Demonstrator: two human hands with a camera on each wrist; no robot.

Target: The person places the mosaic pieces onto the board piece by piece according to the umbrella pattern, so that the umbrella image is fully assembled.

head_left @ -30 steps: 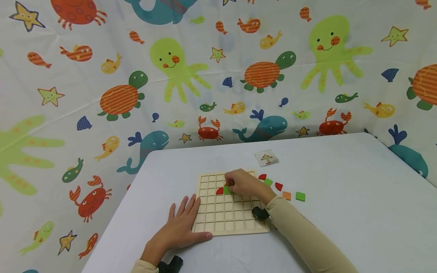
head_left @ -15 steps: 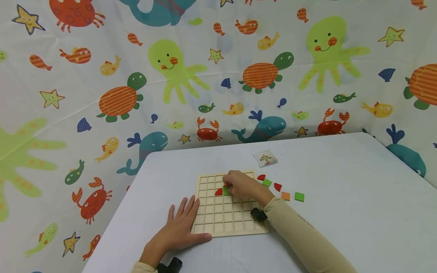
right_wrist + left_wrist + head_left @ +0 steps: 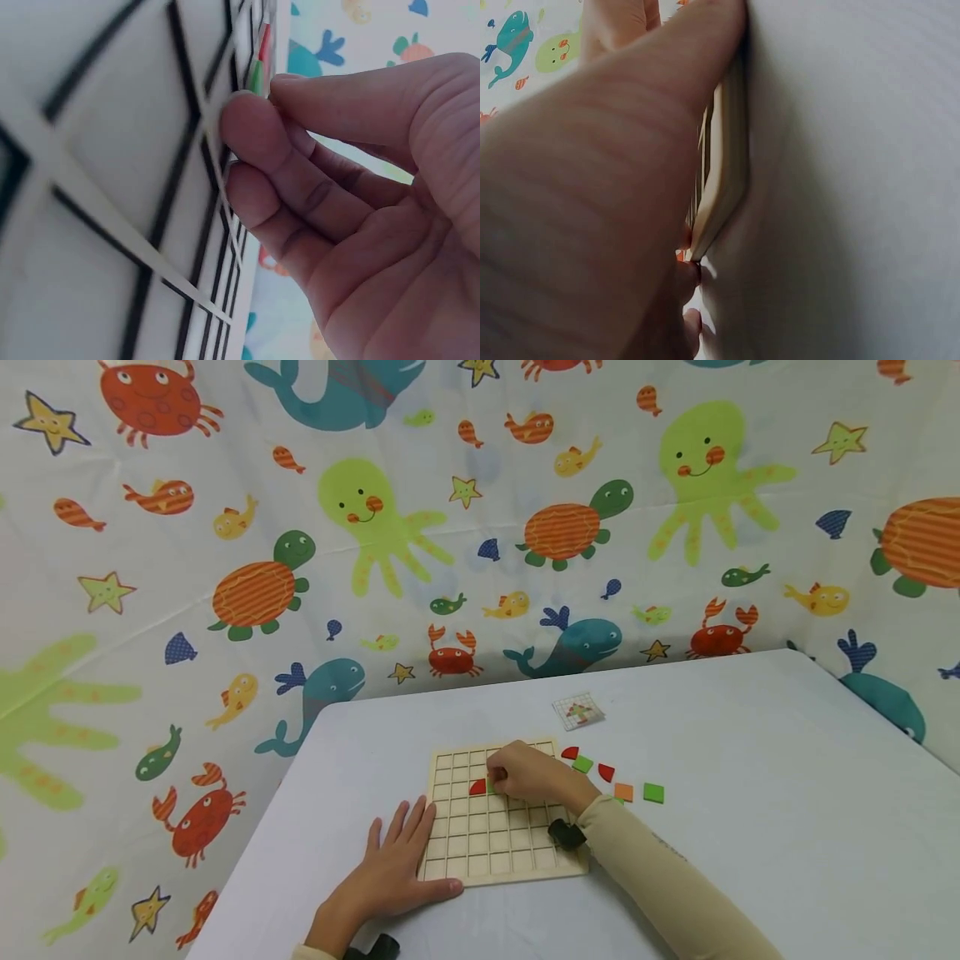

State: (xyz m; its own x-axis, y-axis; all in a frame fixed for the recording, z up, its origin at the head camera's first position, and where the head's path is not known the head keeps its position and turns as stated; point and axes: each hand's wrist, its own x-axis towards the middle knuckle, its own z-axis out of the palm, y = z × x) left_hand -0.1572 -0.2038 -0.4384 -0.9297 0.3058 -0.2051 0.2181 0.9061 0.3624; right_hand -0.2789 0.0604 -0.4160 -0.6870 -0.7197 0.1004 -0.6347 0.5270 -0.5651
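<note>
A pale wooden grid board (image 3: pixel 498 843) lies on the white table. My left hand (image 3: pixel 393 868) rests flat at its near left corner, fingers spread along the left side and thumb on the front edge. Over the board's upper middle is my right hand (image 3: pixel 528 772), its fingers bent down and their tips at the grid. Beside the fingertips sit a red quarter-circle tile (image 3: pixel 478 787) and a green tile (image 3: pixel 256 76), the latter mostly covered by the hand in the head view. I cannot tell whether the thumb and fingers pinch a tile.
To the board's right lie loose tiles: red quarter-circles (image 3: pixel 606 772), green squares (image 3: pixel 653 793) and an orange square (image 3: pixel 623 792). A card with a printed grid pattern (image 3: pixel 578 711) lies behind the board. A sea-animal curtain (image 3: pixel 420 560) hangs beyond the table.
My right fingers have shifted slightly left and down over the green tile, covering more of it. The left hand stays at the board's corner. The head view has tilted a little.
</note>
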